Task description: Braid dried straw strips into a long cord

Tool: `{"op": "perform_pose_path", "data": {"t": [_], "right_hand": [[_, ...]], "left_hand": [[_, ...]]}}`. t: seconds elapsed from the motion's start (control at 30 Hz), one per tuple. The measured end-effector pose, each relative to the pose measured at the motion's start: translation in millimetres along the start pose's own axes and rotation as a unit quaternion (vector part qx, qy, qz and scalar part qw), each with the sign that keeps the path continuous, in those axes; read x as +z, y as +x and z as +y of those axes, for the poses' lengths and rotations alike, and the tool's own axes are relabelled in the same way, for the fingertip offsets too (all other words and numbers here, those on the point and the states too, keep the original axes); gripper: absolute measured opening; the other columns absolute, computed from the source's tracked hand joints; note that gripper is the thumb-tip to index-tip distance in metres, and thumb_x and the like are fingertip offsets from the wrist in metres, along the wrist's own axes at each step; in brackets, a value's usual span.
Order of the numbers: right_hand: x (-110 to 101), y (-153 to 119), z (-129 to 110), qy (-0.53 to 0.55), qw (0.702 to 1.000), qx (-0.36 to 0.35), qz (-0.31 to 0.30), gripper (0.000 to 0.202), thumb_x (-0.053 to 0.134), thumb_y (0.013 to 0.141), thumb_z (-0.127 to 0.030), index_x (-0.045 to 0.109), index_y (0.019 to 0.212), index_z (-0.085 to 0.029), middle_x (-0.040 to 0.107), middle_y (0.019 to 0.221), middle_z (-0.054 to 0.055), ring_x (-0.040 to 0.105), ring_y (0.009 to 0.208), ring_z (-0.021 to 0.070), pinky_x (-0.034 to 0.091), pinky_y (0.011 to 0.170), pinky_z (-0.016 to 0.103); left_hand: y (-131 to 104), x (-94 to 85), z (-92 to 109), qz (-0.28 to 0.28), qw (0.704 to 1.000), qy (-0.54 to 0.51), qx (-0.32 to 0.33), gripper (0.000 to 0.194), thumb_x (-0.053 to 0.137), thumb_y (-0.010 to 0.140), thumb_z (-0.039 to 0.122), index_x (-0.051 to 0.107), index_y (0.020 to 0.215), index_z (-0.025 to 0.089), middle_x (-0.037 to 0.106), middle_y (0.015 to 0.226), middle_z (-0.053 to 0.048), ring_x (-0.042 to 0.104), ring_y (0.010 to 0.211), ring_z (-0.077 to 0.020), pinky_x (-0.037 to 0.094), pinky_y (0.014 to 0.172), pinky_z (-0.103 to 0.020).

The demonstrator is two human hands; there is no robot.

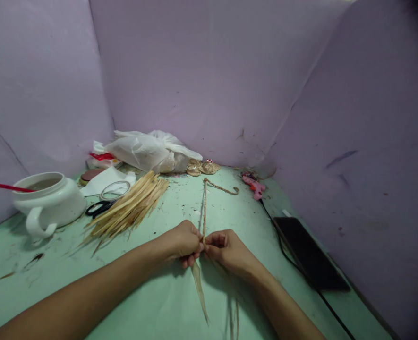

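A thin twisted cord of dried plant fibre (204, 208) runs away from me over the green tabletop, then bends to the right and ends in a small curl. My left hand (187, 243) is closed at the cord's near end, and a flat loose strip (199, 288) hangs below its fingers. Close against it, my right hand (226, 250) pinches the same end between thumb and fingertips. Blurred loose strands (236, 311) trail beneath the right hand. The exact grip between the fingertips is partly hidden.
Left of my hands lies a bundle of dried strips (131, 205) by black-handled scissors (100, 208) and a white pot (56, 208). A plastic bag (148, 148) and woven pieces (209, 167) sit by the wall. Rightward are a pink glue gun (254, 186) and a dark flat slab (310, 252).
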State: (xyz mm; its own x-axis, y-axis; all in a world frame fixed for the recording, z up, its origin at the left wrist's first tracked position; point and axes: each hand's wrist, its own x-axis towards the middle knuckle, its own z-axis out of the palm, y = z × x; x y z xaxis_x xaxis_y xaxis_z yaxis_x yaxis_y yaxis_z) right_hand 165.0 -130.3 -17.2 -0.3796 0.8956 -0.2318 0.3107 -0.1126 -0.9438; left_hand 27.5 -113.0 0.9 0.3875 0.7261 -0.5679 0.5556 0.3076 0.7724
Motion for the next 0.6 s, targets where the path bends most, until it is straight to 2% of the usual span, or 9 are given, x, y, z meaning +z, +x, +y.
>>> {"op": "perform_pose_path", "data": {"t": [0.07, 0.13, 0.2, 0.27, 0.4, 0.47, 0.6], "right_hand": [[1.3, -2.1, 1.6, -0.109, 0.993, -0.033, 0.042, 0.012, 0.047, 0.064, -0.019, 0.056, 0.058, -0.012, 0.051, 0.052, 0.000, 0.037, 0.046, 0.0067, 0.024, 0.045, 0.020], [3.4, -5.3, 1.6, -0.220, 0.969, -0.071, 0.090, 0.014, 0.044, 0.065, -0.016, 0.057, 0.060, -0.013, 0.054, 0.054, 0.001, 0.041, 0.050, 0.0084, 0.025, 0.046, 0.020], [5.8, -8.9, -0.1, -0.301, 0.942, -0.087, 0.120, 0.016, 0.043, 0.064, -0.013, 0.059, 0.063, -0.014, 0.057, 0.057, 0.002, 0.045, 0.052, 0.0097, 0.025, 0.047, 0.021], [8.4, -12.5, -3.4, -0.356, 0.921, -0.081, 0.136, 0.018, 0.043, 0.064, -0.012, 0.061, 0.064, -0.015, 0.060, 0.059, 0.003, 0.048, 0.053, 0.0106, 0.026, 0.048, 0.021], [14.0, -21.5, -13.7, -0.441, 0.877, -0.038, 0.188, 0.019, 0.046, 0.067, -0.018, 0.064, 0.064, -0.018, 0.062, 0.065, 0.006, 0.051, 0.056, 0.0135, 0.026, 0.050, 0.024], [17.3, -27.2, -18.9, -0.462, 0.864, -0.010, 0.198, 0.020, 0.046, 0.068, -0.019, 0.065, 0.064, -0.018, 0.062, 0.066, 0.007, 0.052, 0.057, 0.0146, 0.025, 0.050, 0.025], [25.6, -36.4, -23.2, -0.486, 0.864, -0.021, 0.133, 0.019, 0.045, 0.067, -0.016, 0.064, 0.066, -0.016, 0.062, 0.066, 0.009, 0.053, 0.055, 0.0153, 0.022, 0.048, 0.027]], "left_hand": [[0.9, 2.8, -0.7, 0.066, 0.992, 0.104, 0.016, 0.009, 0.044, 0.057, 0.013, 0.048, 0.049, 0.014, 0.041, 0.034, 0.001, 0.039, 0.033, -0.0105, 0.029, 0.037, -0.022], [1.3, 5.9, -1.6, 0.153, 0.966, 0.198, 0.061, 0.007, 0.047, 0.054, 0.014, 0.050, 0.047, 0.014, 0.040, 0.037, 0.001, 0.041, 0.040, -0.0107, 0.027, 0.041, -0.022], [1.4, 8.1, -2.7, 0.208, 0.941, 0.252, 0.093, 0.006, 0.048, 0.050, 0.013, 0.049, 0.045, 0.014, 0.037, 0.040, 0.002, 0.039, 0.044, -0.0098, 0.024, 0.042, -0.022], [2.0, 8.7, -4.5, 0.208, 0.937, 0.259, 0.103, 0.007, 0.046, 0.050, 0.014, 0.046, 0.043, 0.015, 0.034, 0.040, 0.002, 0.035, 0.044, -0.0087, 0.021, 0.042, -0.022], [6.1, 9.4, -8.9, 0.170, 0.954, 0.209, 0.129, 0.010, 0.044, 0.051, 0.014, 0.046, 0.041, 0.014, 0.032, 0.041, 0.003, 0.032, 0.044, -0.0074, 0.020, 0.041, -0.022], [7.2, 11.0, -8.7, 0.158, 0.965, 0.170, 0.121, 0.008, 0.045, 0.050, 0.013, 0.048, 0.043, 0.013, 0.034, 0.041, 0.003, 0.032, 0.043, -0.0071, 0.020, 0.041, -0.022], [1.9, 11.8, -0.8, 0.112, 0.990, 0.071, 0.051, 0.009, 0.042, 0.050, 0.010, 0.046, 0.043, 0.013, 0.034, 0.034, 0.003, 0.030, 0.036, -0.0065, 0.019, 0.038, -0.022]]}}
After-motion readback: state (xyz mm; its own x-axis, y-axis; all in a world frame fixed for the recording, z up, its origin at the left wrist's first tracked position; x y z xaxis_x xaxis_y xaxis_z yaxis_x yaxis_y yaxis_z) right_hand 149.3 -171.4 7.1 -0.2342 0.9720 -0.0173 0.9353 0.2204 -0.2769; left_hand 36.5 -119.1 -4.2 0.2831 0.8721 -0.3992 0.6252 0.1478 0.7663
